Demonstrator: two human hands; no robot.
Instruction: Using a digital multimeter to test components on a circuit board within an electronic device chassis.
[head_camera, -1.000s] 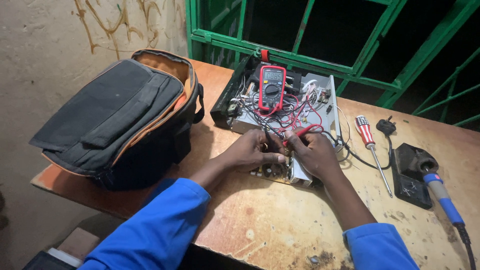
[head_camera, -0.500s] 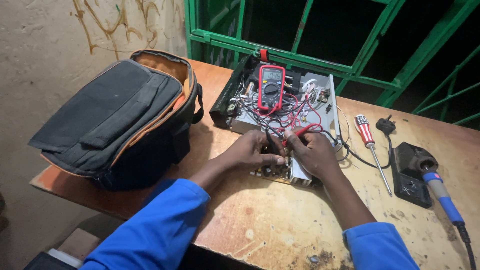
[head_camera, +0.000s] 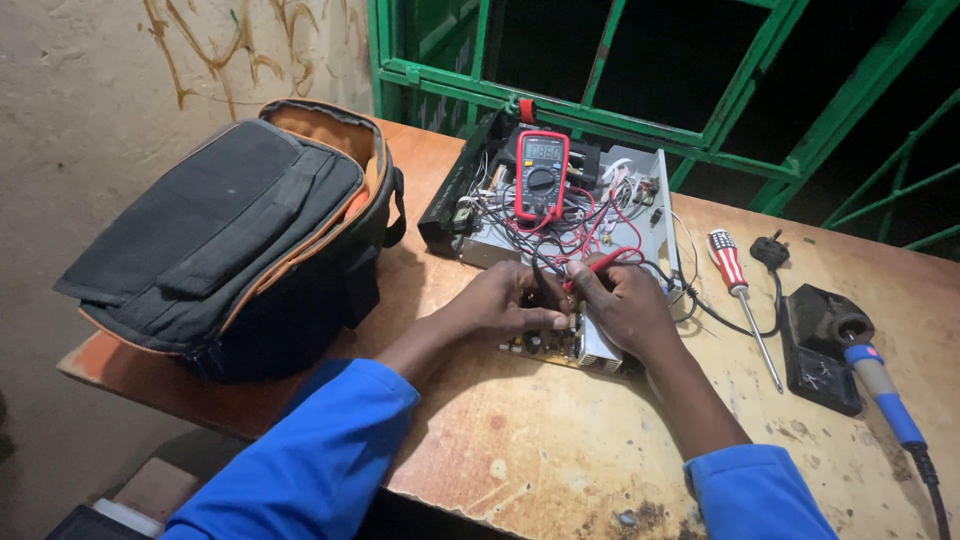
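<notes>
Nothing has shifted: left hand (head_camera: 500, 305) still pinches a black probe, right hand (head_camera: 620, 300) a red probe (head_camera: 600, 262), both on the green circuit board (head_camera: 555, 345) below the red multimeter (head_camera: 541, 175).

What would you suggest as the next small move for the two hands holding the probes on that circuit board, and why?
Probably glance up at the red multimeter: the left hand and right hand each seem to press a probe onto the circuit board, so a reading looks due. Keep both hands steady.
</notes>
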